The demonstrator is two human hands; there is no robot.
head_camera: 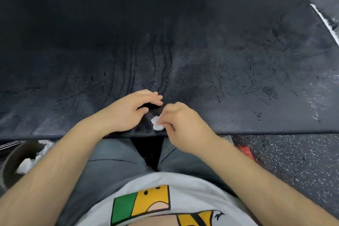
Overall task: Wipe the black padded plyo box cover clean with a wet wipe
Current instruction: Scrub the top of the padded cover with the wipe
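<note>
1. Closest to the camera is a grey t-shirt (pixel 165 185) with a green and yellow face print, then grey trousers (pixel 113 161) below it.
2. Both bare forearms reach out to the near edge of the black cover (pixel 183 42), which fills pretty much the whole far half of the view. It's creased and scuffed, with shiny damp-looking streaks on the right side.
3. Right hand (pixel 181 117) has its fingers curled in tight, pinching a small scrunched white wipe (pixel 156 123) against the cover right at the near edge.
4. Left hand (pixel 132 110) is just beside it, loosely cupped with fingers resting on the cover, holding nothing.
5. Near left on the floor there's a dark bin (pixel 16 161) with crumpled white wipes (pixel 33 159) in it.
6. Near right is black speckled floor (pixel 293 161), plus something red (pixel 244 149) partly hidden by the right arm.
</note>
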